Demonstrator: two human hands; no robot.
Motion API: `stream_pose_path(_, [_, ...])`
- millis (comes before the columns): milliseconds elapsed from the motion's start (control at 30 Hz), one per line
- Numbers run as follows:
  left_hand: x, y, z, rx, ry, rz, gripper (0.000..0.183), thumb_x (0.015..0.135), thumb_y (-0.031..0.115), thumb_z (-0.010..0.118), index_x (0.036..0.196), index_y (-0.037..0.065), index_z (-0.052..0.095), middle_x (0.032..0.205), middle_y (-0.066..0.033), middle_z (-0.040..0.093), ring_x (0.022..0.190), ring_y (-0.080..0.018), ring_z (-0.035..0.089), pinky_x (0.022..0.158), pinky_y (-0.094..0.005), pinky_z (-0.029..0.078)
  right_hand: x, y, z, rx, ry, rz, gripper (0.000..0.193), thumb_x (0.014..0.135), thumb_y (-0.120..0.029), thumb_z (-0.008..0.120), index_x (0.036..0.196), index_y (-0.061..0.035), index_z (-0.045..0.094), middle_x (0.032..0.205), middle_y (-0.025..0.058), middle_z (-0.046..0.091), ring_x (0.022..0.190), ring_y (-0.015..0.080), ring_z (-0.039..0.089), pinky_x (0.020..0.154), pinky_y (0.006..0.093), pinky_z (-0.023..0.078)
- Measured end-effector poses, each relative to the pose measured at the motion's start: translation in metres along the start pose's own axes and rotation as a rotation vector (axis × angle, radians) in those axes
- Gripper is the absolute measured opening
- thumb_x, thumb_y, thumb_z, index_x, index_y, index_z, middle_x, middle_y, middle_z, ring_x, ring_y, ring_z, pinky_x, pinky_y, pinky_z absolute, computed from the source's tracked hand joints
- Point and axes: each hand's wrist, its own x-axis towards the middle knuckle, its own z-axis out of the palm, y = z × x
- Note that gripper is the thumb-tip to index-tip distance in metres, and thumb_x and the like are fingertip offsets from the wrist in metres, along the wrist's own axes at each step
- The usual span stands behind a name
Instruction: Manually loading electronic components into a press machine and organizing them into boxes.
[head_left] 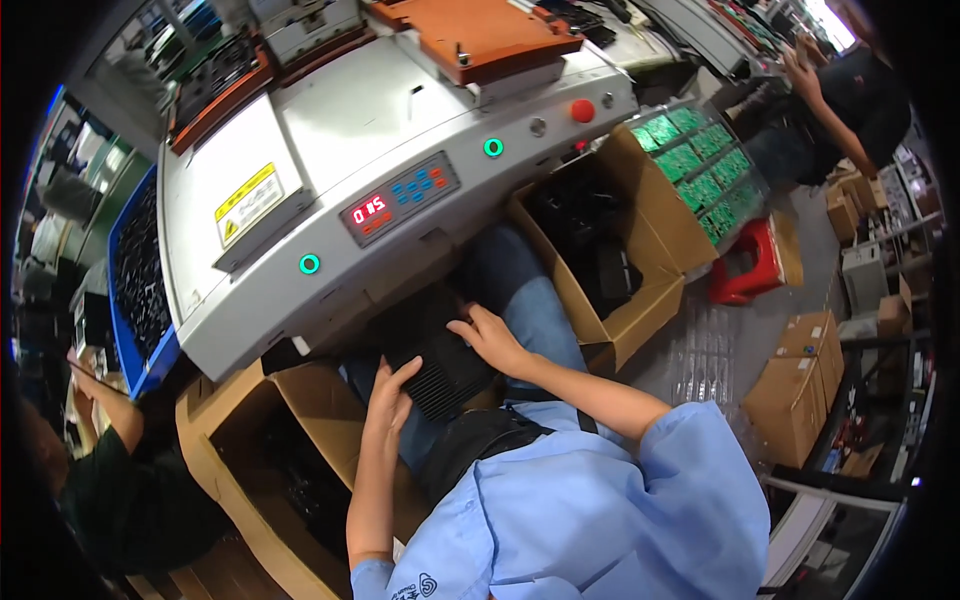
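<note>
A black, box-like piece with a ribbed lower face (446, 382) rests over my lap, below the front of a white machine. My left hand (392, 392) grips its left edge, the thumb lying along the top. At its right edge my right hand (488, 338) holds on, fingers bent over the far corner. The dark piece blends into the shadow under the machine, so its far outline is hard to make out.
The white machine (350, 110) has a lit control panel (400, 198), two green-ringed buttons and a red knob (582, 110). Open cardboard boxes with black parts stand left (235, 400) and right (650, 215). A blue bin (160, 368), green circuit boards (690, 165) and a red stool (748, 265) flank them. Co-workers sit at both sides.
</note>
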Motion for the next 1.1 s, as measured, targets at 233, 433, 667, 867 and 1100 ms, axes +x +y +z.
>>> stream_pose_path(233, [-0.003, 0.006, 0.002, -0.012, 0.029, -0.004, 0.054, 0.078, 0.001, 0.065, 0.126, 0.001, 0.040, 0.113, -0.0109, 0.056, 0.104, -0.0219, 0.056, 0.090, -0.0324, 0.046, 0.015, 0.000, -0.122, -0.148, 0.491, -0.011, 0.021, 0.086, -0.023, 0.061, 0.085, -0.0021, 0.064, 0.079, 0.0122, 0.064, 0.072, 0.0176, 0.062, 0.065, 0.0299, 0.048])
stream_pose_path(433, [0.001, 0.009, 0.008, -0.043, 0.039, -0.009, 0.052, 0.078, 0.001, 0.065, 0.125, 0.002, 0.042, 0.111, -0.0106, 0.057, 0.101, -0.0214, 0.057, 0.089, -0.0321, 0.047, 0.021, 0.114, -0.216, -0.935, 0.346, 0.570, 0.053, 0.079, -0.042, 0.066, 0.112, -0.0042, 0.049, 0.111, 0.0186, 0.056, 0.102, 0.0375, 0.055, 0.081, 0.0484, 0.047])
stream_pose_path(667, [-0.003, 0.011, 0.008, -0.046, 0.027, 0.009, 0.051, 0.078, 0.004, 0.066, 0.124, 0.002, 0.042, 0.111, -0.0104, 0.057, 0.102, -0.0207, 0.057, 0.091, -0.0327, 0.045, 0.035, 0.166, -0.218, -1.069, 0.094, 0.766, 0.070, 0.075, -0.031, 0.071, 0.126, -0.0014, 0.035, 0.122, 0.0266, 0.048, 0.107, 0.0449, 0.052, 0.087, 0.0511, 0.046])
stream_pose_path(867, [-0.008, 0.018, 0.007, -0.080, -0.002, 0.004, 0.052, 0.078, 0.002, 0.064, 0.125, 0.003, 0.041, 0.111, -0.0109, 0.058, 0.103, -0.0218, 0.058, 0.091, -0.0338, 0.047, 0.002, 0.072, -0.233, -0.991, 0.383, 0.663, 0.032, 0.081, -0.023, 0.054, 0.107, -0.0043, 0.054, 0.097, 0.0262, 0.062, 0.096, 0.0428, 0.058, 0.081, 0.0511, 0.046])
stream_pose_path(1100, [-0.009, 0.019, 0.009, -0.103, -0.025, 0.002, 0.050, 0.079, 0.001, 0.063, 0.124, 0.003, 0.042, 0.111, -0.0102, 0.058, 0.101, -0.0207, 0.059, 0.092, -0.0345, 0.047, -0.024, -0.095, -0.147, -0.106, 0.108, 0.200, 0.020, 0.088, -0.022, 0.058, 0.095, -0.0034, 0.054, 0.078, 0.0001, 0.053, 0.073, 0.0067, 0.048, 0.064, 0.0235, 0.042])
